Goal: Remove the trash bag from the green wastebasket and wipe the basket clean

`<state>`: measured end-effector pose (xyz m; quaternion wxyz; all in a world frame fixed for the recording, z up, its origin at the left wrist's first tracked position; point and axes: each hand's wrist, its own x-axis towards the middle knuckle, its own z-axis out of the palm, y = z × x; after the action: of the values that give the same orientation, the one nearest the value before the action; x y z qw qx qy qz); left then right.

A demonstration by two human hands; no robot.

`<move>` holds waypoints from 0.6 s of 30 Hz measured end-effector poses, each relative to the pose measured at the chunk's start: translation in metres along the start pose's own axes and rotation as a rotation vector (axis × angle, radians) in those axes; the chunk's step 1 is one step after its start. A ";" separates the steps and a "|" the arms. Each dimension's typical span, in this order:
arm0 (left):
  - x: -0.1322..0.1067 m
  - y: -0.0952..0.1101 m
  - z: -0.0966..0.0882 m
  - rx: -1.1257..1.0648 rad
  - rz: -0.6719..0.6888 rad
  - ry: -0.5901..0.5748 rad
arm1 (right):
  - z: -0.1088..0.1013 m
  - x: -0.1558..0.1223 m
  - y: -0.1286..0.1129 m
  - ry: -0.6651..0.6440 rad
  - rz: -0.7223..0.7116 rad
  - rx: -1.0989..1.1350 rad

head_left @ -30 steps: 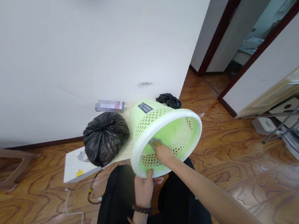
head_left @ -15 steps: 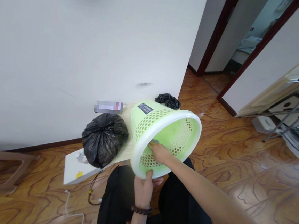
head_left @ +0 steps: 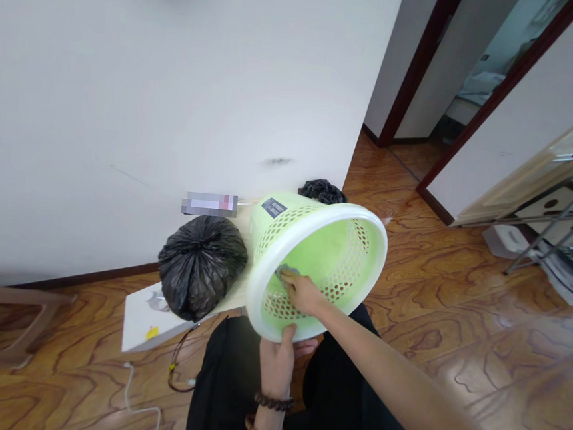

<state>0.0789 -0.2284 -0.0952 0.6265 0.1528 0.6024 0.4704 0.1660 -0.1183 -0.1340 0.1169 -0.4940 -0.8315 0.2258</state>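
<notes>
A light green plastic wastebasket (head_left: 286, 223) with a white rim and perforated sides lies tilted, its mouth facing me. My left hand (head_left: 278, 361) grips the rim at the bottom, thumb inside and fingers beneath. Reaching into the basket, my right hand (head_left: 304, 293) is closed on a grey cloth (head_left: 286, 270) and presses it against the inner wall on the left. Part of the cloth is hidden by the fingers. Left of the basket sits a full, tied black garbage bag (head_left: 201, 268).
A low white bench (head_left: 140, 316) bears the bag and basket against the wall. Behind the basket lies a crumpled black plastic bag (head_left: 322, 191). A brown stool (head_left: 1, 324) stands at left, with a white cable (head_left: 136, 411) on the wooden floor. A doorway opens at upper right.
My right hand has shifted with the cloth along the inner wall, and more of the cloth shows. The basket has turned slightly; my left hand keeps its hold on the rim.
</notes>
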 end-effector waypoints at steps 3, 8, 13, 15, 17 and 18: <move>0.002 0.004 -0.004 -0.007 0.011 0.017 | -0.015 -0.001 0.013 -0.016 0.073 -0.173; -0.002 0.006 0.001 -0.018 0.041 0.058 | -0.035 -0.003 0.039 0.064 0.177 -0.453; -0.003 0.004 0.008 -0.056 0.016 0.073 | -0.022 -0.002 0.029 0.042 0.120 -0.374; -0.002 0.005 0.009 -0.057 -0.002 0.070 | -0.020 0.000 0.024 0.041 0.130 -0.340; -0.003 0.007 0.010 -0.044 0.009 0.088 | -0.019 0.002 0.020 0.012 0.141 -0.292; -0.004 0.007 0.012 -0.035 0.021 0.102 | -0.018 0.003 0.018 -0.008 0.146 -0.259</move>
<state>0.0869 -0.2234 -0.0846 0.5925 0.1240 0.6238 0.4945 0.1860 -0.1034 -0.1274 0.0320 -0.5633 -0.8159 0.1263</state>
